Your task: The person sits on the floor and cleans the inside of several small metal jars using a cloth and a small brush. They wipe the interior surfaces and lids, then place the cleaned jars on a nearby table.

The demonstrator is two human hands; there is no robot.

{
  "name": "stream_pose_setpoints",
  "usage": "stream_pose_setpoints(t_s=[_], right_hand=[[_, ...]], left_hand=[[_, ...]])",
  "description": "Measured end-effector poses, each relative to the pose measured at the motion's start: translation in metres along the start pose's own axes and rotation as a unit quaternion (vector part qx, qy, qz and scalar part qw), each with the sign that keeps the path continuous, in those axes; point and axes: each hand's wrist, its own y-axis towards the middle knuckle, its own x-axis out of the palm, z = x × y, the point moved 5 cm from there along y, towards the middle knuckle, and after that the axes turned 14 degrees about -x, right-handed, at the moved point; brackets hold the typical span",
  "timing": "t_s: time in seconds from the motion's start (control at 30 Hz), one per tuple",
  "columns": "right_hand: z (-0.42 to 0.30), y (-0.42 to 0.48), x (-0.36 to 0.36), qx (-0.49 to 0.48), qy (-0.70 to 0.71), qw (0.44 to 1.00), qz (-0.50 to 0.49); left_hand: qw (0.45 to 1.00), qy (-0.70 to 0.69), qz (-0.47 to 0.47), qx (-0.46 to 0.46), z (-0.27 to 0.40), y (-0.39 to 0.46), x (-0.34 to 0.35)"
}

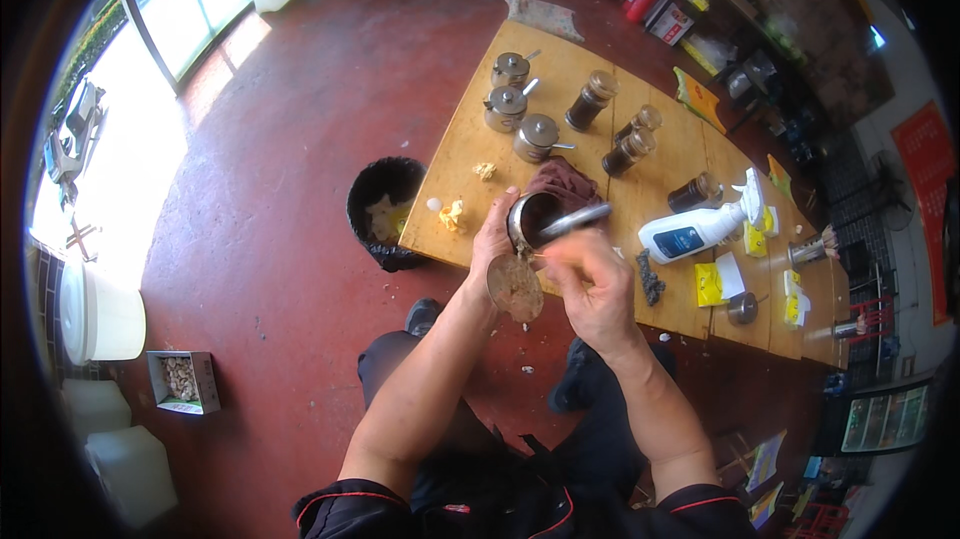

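Observation:
My left hand (491,242) grips a metal condiment pot (514,227), tilted so that its dark inside shows. Its round lid (515,288) hangs swung back over my left wrist, its underside stained brown. My right hand (596,280) is partly blurred, with its fingers pinched by the pot's rim and lid joint. A thin, pale stick (538,255) seems to project from those fingertips. Just above them is a blurred, elongated metal piece (576,222); whether it belongs to the pot cannot be made out. Behind the pot lies a crumpled maroon cloth (564,182).
On the wooden table (465,141) stand lidded metal pots (505,108), dark-filled glass bottles (592,100) and a white spray bottle (686,231). Crumpled paper (451,216), grey steel wool (649,280) and yellow tissue packs (709,284) lie there too. A black-lined bin (384,212) sits beside the table's left edge.

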Motion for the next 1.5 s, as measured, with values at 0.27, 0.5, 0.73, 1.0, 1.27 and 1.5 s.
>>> stream_pose_setpoints(t_s=[0.27, 0.5, 0.73, 1.0, 1.27, 1.5], right_hand=[[-0.002, 0.002, 0.001, -0.088, -0.058, 0.994, -0.011], [0.003, -0.002, 0.006, -0.004, 0.013, 0.999, 0.032], [0.011, -0.005, 0.004, -0.016, 0.012, 1.0, 0.015], [-0.007, 0.029, -0.008, -0.083, -0.03, 0.984, -0.155], [-0.009, 0.049, -0.001, -0.199, -0.09, 0.934, -0.282], [-0.014, 0.051, 0.01, -0.219, -0.183, 0.868, -0.407]], left_hand=[[1.0, -0.012, -0.006, 0.013, 0.0, 0.003, 0.0], [1.0, 0.017, -0.004, 0.011, 0.0, 0.003, -0.005], [0.996, 0.04, 0.078, 0.008, -0.002, 0.0, -0.005], [0.992, 0.075, 0.096, -0.039, -0.005, -0.009, 0.004], [0.995, 0.09, 0.038, -0.032, -0.007, -0.009, 0.012], [0.986, 0.108, 0.12, -0.031, -0.007, -0.015, 0.009]])
